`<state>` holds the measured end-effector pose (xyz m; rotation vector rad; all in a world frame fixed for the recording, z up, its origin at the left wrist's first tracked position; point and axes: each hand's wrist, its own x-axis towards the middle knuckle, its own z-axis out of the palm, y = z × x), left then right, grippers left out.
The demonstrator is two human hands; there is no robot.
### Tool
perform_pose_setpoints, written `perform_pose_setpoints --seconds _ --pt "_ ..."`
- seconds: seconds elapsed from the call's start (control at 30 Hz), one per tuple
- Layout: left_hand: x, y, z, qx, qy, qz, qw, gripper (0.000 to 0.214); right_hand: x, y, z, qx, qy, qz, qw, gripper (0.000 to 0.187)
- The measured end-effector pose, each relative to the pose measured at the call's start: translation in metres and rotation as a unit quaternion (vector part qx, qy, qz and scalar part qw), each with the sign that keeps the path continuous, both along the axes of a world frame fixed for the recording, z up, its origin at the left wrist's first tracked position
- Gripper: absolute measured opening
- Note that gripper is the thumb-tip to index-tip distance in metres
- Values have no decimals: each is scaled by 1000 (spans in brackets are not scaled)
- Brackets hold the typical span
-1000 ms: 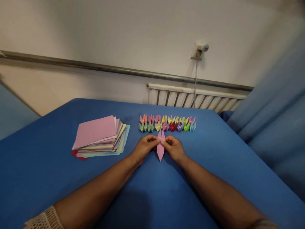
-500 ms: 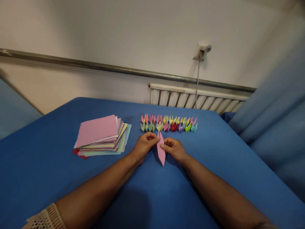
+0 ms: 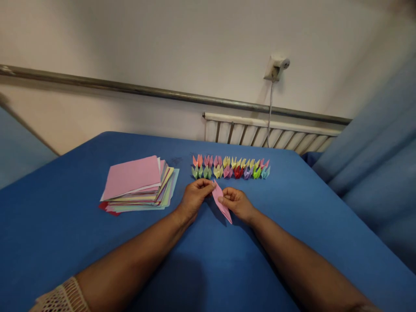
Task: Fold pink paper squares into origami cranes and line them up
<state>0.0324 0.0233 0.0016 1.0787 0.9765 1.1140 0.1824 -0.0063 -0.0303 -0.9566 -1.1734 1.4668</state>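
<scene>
A narrow, pointed piece of folded pink paper (image 3: pixel 221 203) is held between my two hands, just above the blue table. My left hand (image 3: pixel 194 196) pinches its upper end between thumb and fingers. My right hand (image 3: pixel 238 203) grips its right edge near the middle, thumb on top. The lower tip points toward me, slanting right. Right behind my hands stand two rows of small folded paper cranes (image 3: pixel 228 172) in several colours, among them red, green, yellow, purple and light blue.
To the left lies a loose stack of coloured paper sheets (image 3: pixel 133 177), pink on top. The blue table (image 3: pixel 136 247) reaches back to a white radiator (image 3: pixel 247 125). A metal rail (image 3: pixel 156 94) and a socket with a plug (image 3: pixel 275 69) are on the wall. Blue curtain (image 3: pixel 373 143) hangs at right.
The folded pink paper has turned, its lower tip swinging to the right and its upper end shifting slightly left. Both hands stay closed on it in nearly the same place.
</scene>
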Motion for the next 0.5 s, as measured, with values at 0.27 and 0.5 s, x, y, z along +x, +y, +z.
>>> perform_pose_setpoints --seconds 0.27,0.5 --pt "-3 5 -2 14 0 8 1000 30 -1 -1 -1 6 -16 -1 1000 38" --pt "0 4 -2 48 61 -8 997 30 -4 0 -4 12 -24 -14 1000 41"
